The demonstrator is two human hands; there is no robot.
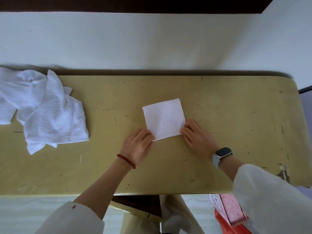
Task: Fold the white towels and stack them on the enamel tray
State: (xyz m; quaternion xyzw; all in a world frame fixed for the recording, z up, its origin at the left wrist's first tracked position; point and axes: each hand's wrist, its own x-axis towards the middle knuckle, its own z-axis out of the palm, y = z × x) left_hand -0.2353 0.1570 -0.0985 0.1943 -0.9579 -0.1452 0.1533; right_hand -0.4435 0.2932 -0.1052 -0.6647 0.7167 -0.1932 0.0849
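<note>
A small white towel (163,118), folded into a flat square, lies near the middle of the yellow table (219,115). My left hand (137,145) pinches its near left corner. My right hand (197,135) pinches its near right corner. Both hands rest on the table at the towel's near edge. A heap of unfolded white towels (45,112) lies crumpled at the table's left end, partly cut off by the frame edge. No enamel tray is in view.
The table's far edge sits against a white wall (152,39). Its right end has a rounded corner with chipped paint (283,173). A pink box (231,210) and something red lie below the table's near edge on the right.
</note>
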